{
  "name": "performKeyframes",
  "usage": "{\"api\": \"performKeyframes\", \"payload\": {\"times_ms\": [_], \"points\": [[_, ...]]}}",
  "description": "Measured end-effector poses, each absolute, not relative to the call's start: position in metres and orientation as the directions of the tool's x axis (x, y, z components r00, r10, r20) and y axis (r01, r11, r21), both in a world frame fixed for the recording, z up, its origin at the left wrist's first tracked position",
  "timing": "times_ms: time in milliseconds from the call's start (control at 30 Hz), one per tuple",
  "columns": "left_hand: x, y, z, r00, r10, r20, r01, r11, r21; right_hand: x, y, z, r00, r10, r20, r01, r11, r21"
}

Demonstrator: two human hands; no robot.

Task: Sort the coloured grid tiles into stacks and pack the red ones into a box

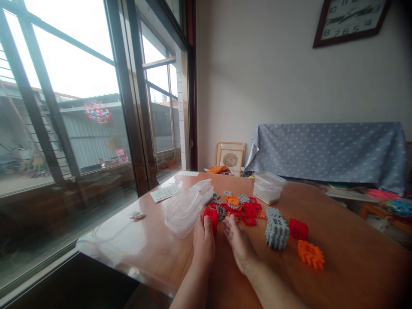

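Observation:
My left hand point(204, 240) is closed around a small stack of red plastic interlocking pieces point(211, 218). Just to the right, my right hand point(237, 240) is open, its fingers stretched out and its palm turned toward the red stack, with a gap between. Beyond both hands lies a loose pile of red, orange and grey interlocking pieces point(249, 211). Right of my right hand stands a tall grey stack of such pieces point(277, 229). Beside it are a red stack point(298, 229) and an orange stack point(311, 254).
Clear plastic containers point(180, 214) stand left of the pile on the wooden table point(341, 231). Another lidded container point(267, 191) is behind the pile. A printed sheet point(165, 193) and a small packet point(137, 215) lie at the left, near the window.

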State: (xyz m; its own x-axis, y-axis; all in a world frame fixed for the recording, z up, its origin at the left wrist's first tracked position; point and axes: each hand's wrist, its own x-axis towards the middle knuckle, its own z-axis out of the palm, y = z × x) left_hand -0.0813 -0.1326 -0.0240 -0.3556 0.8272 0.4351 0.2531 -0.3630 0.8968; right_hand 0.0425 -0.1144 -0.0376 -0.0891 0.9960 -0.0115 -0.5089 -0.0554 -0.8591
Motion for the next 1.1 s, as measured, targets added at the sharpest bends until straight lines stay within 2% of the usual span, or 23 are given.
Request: {"api": "performKeyframes", "payload": {"times_ms": [100, 433, 733, 833, 933, 1033, 1100], "points": [[-0.079, -0.137, -0.021, -0.359, 0.814, 0.457, 0.296, -0.365, 0.883, 0.046, -0.111, -0.041, -0.021, 0.999, -0.028, -0.442, -0.034, -0.897], [-0.077, -0.136, -0.029, -0.362, 0.773, 0.521, 0.489, -0.319, 0.812, 0.051, -0.124, -0.022, 0.137, 0.946, 0.294, -0.296, 0.322, -0.899], [-0.078, -0.132, -0.027, -0.402, 0.739, 0.54, 0.565, -0.264, 0.782, 0.093, -0.156, 0.018, 0.219, 0.857, 0.467, -0.19, 0.507, -0.841], [-0.08, -0.132, -0.027, -0.387, 0.689, 0.612, 0.606, -0.311, 0.733, 0.136, -0.149, 0.034, 0.37, 0.773, 0.516, -0.109, 0.588, -0.802], [-0.078, -0.136, -0.025, -0.372, 0.582, 0.723, 0.662, -0.379, 0.646, 0.197, -0.131, 0.046, 0.604, 0.606, 0.518, -0.012, 0.656, -0.754], [-0.072, -0.143, -0.018, -0.33, 0.493, 0.805, 0.712, -0.429, 0.555, 0.26, -0.112, 0.042, 0.762, 0.433, 0.481, 0.14, 0.615, -0.776], [-0.066, -0.15, -0.011, -0.291, 0.47, 0.833, 0.731, -0.452, 0.511, 0.292, -0.103, 0.031, 0.819, 0.368, 0.44, 0.19, 0.549, -0.814]]}}
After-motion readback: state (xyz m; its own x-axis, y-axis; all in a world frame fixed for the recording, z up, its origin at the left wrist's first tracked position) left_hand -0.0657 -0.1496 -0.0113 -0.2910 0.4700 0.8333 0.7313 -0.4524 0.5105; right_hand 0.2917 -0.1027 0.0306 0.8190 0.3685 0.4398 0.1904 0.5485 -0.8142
